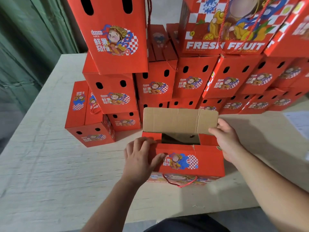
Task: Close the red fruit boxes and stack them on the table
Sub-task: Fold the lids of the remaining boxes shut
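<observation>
Open red box [189, 161] lies long axis left-right between both hands, left hand [142, 158] gripping its left end, right hand [229, 141] pinching upright far flap [178, 120], nearer.

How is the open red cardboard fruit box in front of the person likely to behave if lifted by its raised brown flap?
The raised brown flap would probably bend at its crease, being thin corrugated card. The open red cardboard fruit box looks light: what shows of its inside is dark and bare. Its red rope handle hangs limp, so it would swing.
</observation>
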